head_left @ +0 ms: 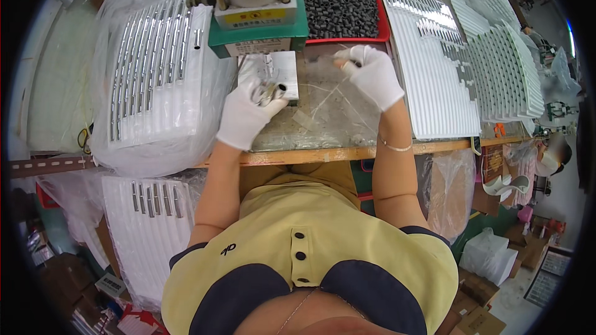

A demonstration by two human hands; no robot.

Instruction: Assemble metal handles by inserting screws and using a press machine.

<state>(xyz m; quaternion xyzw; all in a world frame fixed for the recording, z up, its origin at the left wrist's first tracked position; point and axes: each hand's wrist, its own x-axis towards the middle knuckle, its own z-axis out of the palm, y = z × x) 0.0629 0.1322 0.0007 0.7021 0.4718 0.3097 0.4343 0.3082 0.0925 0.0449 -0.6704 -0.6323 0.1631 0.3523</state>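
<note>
My left hand (250, 110), in a white glove, is closed around a short shiny metal tube (270, 92) with a dark open end. It rests at the front of a pale metal fixture block (286, 68) below a press (256, 18) with a green base. My right hand (374, 75), also gloved and with bare fingertips, is pinched in front of a red bin (347, 41) full of small black plastic sleeves (338, 0). Something small and dark shows at its fingers, too blurred to name.
To the left, a plastic-wrapped white tray (174, 102) holds rows of shiny tubes (149, 49). A ribbed white tray (428, 99) with shiny pieces lies to the right, beside stacked trays (506, 74). The bench's wooden edge (310, 156) runs in front of me.
</note>
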